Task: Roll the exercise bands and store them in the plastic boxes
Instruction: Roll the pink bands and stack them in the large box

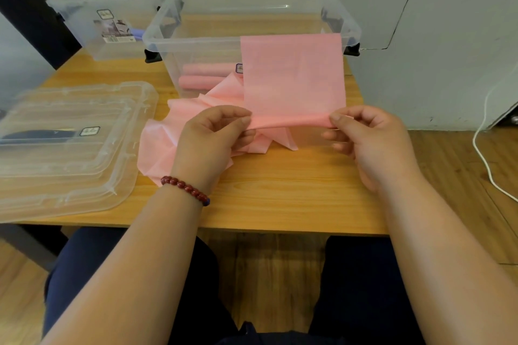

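Observation:
A pink exercise band hangs from the rim of the clear plastic box down to my hands. Its near end is folded into a thin roll. My left hand pinches the roll's left end and my right hand pinches its right end, both above the wooden table. Two rolled pink bands lie inside the box. More loose pink band is crumpled on the table under my left hand.
A second clear box stands at the back left. Stacked clear lids lie at the table's left, overhanging its front edge. A white cable runs along the floor at the right. The wall is close behind the boxes.

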